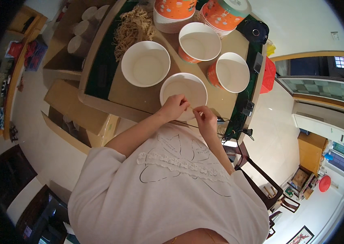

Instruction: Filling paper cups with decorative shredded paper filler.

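Observation:
My left hand (175, 106) and my right hand (205, 119) meet over the near edge of a white-lined paper tub (184, 86). Both are pinched, fingertips close together, on a short thin tan strand (191, 108). What the strand is exactly is too small to tell. The tub stands upright at the table's near side, and my hands cover part of its rim. Three more open paper tubs surround it: one to the left (145, 64), one behind (200, 42) and one to the right (232, 73). The latter two show orange printed outsides.
A tangled heap of tan strands (133, 30) lies at the far left of the table. Stacked orange tubs (175, 12) stand behind, beside another tilted stack (224, 16). Cables and small black devices (247, 108) line the right edge. Cardboard boxes (78, 107) sit left.

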{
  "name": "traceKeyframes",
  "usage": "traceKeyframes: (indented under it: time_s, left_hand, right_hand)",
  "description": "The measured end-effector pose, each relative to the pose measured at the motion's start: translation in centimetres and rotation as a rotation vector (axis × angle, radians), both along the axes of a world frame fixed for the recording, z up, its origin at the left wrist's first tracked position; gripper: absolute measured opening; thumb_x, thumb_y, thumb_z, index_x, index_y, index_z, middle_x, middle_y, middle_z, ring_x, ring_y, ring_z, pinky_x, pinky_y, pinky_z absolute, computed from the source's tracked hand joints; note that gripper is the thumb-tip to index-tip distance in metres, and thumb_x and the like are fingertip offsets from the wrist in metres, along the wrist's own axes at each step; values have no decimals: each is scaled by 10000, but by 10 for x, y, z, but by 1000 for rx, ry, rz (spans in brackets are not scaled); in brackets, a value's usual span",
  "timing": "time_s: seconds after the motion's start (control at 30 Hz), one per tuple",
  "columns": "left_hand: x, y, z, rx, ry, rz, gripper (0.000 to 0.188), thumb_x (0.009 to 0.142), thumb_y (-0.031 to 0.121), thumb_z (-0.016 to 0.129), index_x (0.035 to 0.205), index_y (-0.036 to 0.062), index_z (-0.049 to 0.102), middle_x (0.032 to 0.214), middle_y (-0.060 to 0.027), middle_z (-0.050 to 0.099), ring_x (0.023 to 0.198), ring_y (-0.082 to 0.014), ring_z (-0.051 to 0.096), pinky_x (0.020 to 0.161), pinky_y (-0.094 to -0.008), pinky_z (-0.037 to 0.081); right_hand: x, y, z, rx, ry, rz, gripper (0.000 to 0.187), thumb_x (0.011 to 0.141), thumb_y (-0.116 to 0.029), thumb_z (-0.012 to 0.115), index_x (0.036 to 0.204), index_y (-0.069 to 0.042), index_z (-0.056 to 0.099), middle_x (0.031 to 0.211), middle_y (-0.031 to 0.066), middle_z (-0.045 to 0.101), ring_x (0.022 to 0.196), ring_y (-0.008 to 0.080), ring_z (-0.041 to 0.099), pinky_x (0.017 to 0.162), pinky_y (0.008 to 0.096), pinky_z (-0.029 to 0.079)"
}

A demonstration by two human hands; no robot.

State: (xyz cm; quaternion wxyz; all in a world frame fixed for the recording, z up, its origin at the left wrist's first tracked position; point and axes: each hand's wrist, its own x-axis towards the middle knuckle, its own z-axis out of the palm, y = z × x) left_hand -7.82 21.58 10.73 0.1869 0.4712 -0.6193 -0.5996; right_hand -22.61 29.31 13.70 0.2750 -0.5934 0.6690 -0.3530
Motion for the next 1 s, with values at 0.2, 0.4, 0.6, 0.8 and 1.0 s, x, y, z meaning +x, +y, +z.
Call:
traceKeyframes:
  time_s: [0.2, 0.4, 0.6, 0.8, 1.0]
  left_hand:
    - [0, 3, 25, 32, 112, -36, 153, 798, 142, 615, 785, -10, 607, 697, -117, 635, 646, -224, 620, 618, -332, 485]
    - [14, -3, 56, -58, -38, -198, 133, 766, 149, 620, 791, 19, 630, 733, -124, 644, 671, -254, 625, 634, -350, 484]
    - [12, 6, 70, -118, -19, -266, 124, 753, 137, 626, 782, 17, 622, 720, -125, 638, 670, -253, 624, 634, -349, 481]
    - [22, 3, 96, -19, 77, -319, 109, 750, 119, 632, 767, 12, 620, 694, -113, 628, 638, -199, 607, 612, -317, 475]
    - [30, 7, 103, 40, 134, -376, 91, 750, 93, 634, 764, 5, 621, 661, -77, 609, 610, -134, 568, 604, -282, 463]
  right_hand:
    - [-9, -3, 7, 220, -73, -55, 70, 794, -54, 664, 850, -30, 630, 652, 20, 559, 510, 56, 402, 484, 208, 359]
    - [-23, -2, 14, 142, -257, 67, 95, 763, -38, 686, 845, -52, 639, 824, 41, 598, 489, 78, 431, 468, 223, 370]
    - [-24, -4, 19, 88, -112, 253, 123, 725, -13, 701, 823, -60, 642, 904, 61, 583, 585, 122, 528, 506, 243, 428]
    - [-31, 1, 11, 79, 19, 286, 107, 718, -18, 698, 799, -70, 651, 893, 75, 581, 671, 193, 594, 548, 293, 467]
    - [-32, -2, 8, -53, 99, 359, 97, 728, -25, 688, 810, -65, 656, 881, 81, 579, 673, 209, 599, 573, 313, 477]
